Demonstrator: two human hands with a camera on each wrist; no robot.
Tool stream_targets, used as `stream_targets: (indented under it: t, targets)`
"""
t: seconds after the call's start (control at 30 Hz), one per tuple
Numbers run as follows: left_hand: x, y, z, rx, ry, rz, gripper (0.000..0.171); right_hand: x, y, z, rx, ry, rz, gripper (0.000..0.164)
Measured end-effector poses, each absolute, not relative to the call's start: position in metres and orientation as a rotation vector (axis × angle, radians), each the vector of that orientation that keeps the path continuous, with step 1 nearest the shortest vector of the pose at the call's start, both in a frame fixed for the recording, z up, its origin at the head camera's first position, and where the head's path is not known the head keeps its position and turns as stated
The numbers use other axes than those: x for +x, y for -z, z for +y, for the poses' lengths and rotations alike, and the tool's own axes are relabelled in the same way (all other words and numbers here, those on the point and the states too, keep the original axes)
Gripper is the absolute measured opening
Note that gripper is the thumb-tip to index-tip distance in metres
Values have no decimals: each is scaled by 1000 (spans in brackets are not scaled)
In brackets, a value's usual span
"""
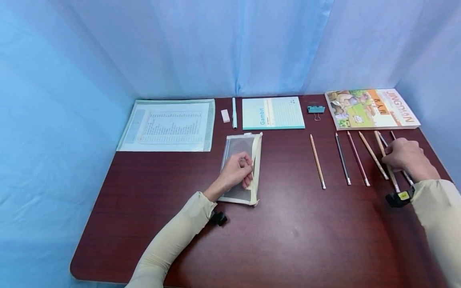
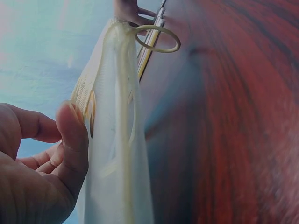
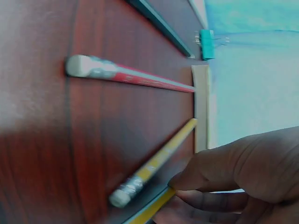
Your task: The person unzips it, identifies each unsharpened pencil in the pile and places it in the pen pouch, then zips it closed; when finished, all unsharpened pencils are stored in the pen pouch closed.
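My left hand (image 1: 235, 172) lies over a translucent zip pouch (image 1: 239, 144) with a cream edge, fingers curled. In the left wrist view, its thumb and fingers pinch the pouch's zippered edge (image 2: 84, 95); a cream loop (image 2: 175, 42) sticks out from the pouch's end. At the right, my right hand (image 1: 407, 158) holds a yellow pencil (image 3: 152, 207) between thumb and fingers. Beside it lie a yellow pencil (image 3: 156, 161) with a white eraser end and a red pencil (image 3: 140, 79). Other pencils beneath the right hand are partly hidden.
Left of these lie a dark pencil (image 1: 343, 160) and a tan pencil (image 1: 317, 162). Along the back are a document sleeve (image 1: 169, 124), an eraser (image 1: 225, 116), a pen (image 1: 234, 114), a notebook (image 1: 273, 114), a binder clip (image 1: 316, 109) and a book (image 1: 371, 110). Blue curtains surround the table.
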State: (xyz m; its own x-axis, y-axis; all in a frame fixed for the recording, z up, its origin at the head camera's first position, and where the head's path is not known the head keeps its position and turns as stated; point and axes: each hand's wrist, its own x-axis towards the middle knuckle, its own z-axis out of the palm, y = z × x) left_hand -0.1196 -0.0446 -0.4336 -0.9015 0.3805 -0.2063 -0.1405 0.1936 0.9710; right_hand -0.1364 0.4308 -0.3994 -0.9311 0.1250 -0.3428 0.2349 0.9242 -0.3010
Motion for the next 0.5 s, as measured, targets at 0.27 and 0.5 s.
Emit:
stream_targets:
  t: [0.27,0.5]
  targets:
    - [-120,433,-45,229,-1771,2066,7,-136,381,434,268,456,2869,27]
    - [-121,432,-46,234,-1766,2063,7,-132,383,419,253,799,2785,47]
